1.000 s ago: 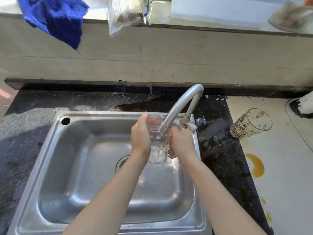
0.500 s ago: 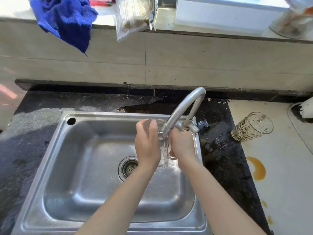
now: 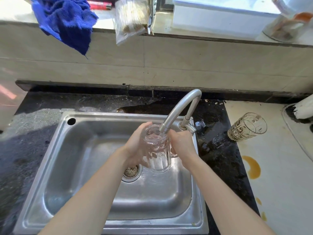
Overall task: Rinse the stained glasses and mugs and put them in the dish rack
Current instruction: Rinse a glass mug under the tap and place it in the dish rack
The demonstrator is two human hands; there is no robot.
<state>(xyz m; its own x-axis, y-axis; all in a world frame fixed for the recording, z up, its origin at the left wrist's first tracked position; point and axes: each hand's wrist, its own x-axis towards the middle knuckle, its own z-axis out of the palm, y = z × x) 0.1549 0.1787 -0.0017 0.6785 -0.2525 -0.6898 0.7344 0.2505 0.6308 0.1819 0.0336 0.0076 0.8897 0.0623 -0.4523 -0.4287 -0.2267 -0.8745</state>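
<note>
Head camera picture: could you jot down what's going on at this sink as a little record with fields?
setting: steel sink set in a dark countertop
being rinsed: clear glass mug, held upright under the tap spout
left hand: wrapped around the mug's side
right hand: at the mug's handle side
waiting: patterned glass, stained, lying on its side on the pale counter to the right
spills: orange-brown stain on that counter
ledge: blue cloth draped over the edge
dish rack: not in view
</note>
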